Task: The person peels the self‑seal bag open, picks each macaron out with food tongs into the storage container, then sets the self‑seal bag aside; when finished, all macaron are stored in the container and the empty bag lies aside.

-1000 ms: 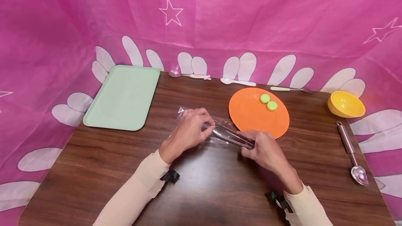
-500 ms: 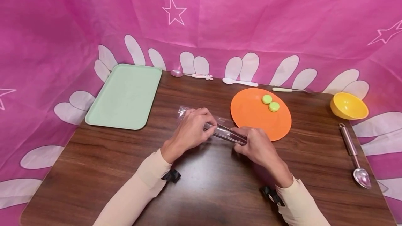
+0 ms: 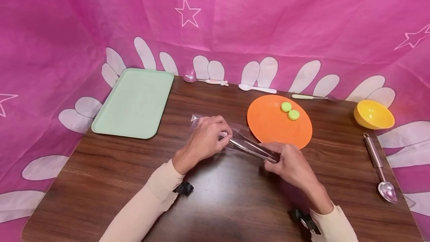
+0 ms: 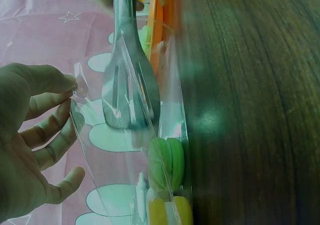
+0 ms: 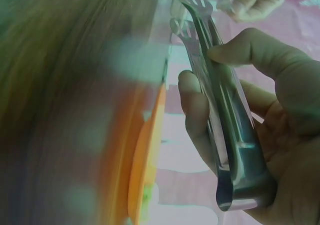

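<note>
My left hand [image 3: 206, 137] pinches the edge of a clear plastic bag [image 4: 82, 80] and holds its mouth up. A green macaron [image 4: 167, 160] and a yellow macaron [image 4: 171, 211] lie inside the bag in the left wrist view. Metal tongs [image 5: 225, 105] are gripped in my right hand [image 3: 291, 164], thumb on one arm and fingers on the other. Their slotted ends are at the bag's mouth, with nothing seen between them. Beyond my right hand lies an orange plate [image 3: 268, 122] bearing two light-green macarons [image 3: 290, 111].
A pale green tray [image 3: 137, 104] lies at the left. Along the back edge are a pink-handled spoon [image 3: 205, 81], a white spoon [image 3: 258, 88] and a pale-handled fork [image 3: 304, 96]. At the right stand a yellow bowl [image 3: 373, 115] and a metal scoop [image 3: 379, 165].
My right hand and the tongs shift left toward the bag, then draw back to the right. The left hand keeps its hold on the bag almost unmoved.
</note>
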{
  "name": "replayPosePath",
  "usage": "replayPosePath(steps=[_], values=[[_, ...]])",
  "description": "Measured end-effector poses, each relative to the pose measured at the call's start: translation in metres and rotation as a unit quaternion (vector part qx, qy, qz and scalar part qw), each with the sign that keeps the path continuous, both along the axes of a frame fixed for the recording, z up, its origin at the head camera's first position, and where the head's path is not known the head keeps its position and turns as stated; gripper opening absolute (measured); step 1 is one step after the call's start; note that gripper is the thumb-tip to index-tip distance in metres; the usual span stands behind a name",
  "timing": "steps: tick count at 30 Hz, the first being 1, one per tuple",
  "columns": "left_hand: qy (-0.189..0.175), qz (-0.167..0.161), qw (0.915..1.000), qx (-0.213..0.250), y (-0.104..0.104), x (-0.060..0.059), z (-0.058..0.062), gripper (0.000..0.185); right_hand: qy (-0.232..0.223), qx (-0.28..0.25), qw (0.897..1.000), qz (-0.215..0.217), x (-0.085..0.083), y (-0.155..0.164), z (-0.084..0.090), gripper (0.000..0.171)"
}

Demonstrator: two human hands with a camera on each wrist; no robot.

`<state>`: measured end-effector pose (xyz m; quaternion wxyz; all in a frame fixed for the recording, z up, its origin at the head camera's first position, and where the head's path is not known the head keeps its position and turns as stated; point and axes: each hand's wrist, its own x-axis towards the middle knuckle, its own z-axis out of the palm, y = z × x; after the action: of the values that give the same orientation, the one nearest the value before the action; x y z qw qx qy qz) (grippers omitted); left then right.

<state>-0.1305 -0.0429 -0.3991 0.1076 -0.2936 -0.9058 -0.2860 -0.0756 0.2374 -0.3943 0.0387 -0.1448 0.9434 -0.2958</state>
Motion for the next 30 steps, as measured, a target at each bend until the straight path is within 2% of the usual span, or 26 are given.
replayPosePath(steps=[8, 13, 17, 23, 26, 30], values=[[0.001, 0.004, 1.0000, -0.002, 0.000, 0.000, 0.001, 0.005, 0.010, 0.009, 1.000, -0.006, 0.017, 0.040, 0.010, 0.049], [-0.007, 0.005, 1.0000, -0.004, 0.001, 0.001, 0.002, 0.005, 0.001, 0.023, 0.999, -0.033, 0.017, 0.069, 0.014, 0.049], [-0.012, 0.002, 0.9999, -0.001, 0.001, 0.000, 0.001, 0.006, -0.015, 0.035, 0.997, -0.063, 0.006, 0.089, 0.014, 0.050], [-0.005, 0.004, 1.0000, -0.004, 0.001, 0.001, 0.001, 0.005, -0.047, 0.051, 0.992, -0.107, -0.019, 0.103, 0.009, 0.055], [-0.004, 0.003, 1.0000, -0.001, 0.001, 0.001, 0.001, 0.005, -0.032, 0.056, 0.989, -0.133, -0.030, 0.105, 0.005, 0.057], [-0.001, 0.002, 1.0000, 0.002, 0.002, 0.002, 0.000, 0.005, 0.025, 0.064, 0.983, -0.167, -0.043, 0.103, 0.000, 0.057]])
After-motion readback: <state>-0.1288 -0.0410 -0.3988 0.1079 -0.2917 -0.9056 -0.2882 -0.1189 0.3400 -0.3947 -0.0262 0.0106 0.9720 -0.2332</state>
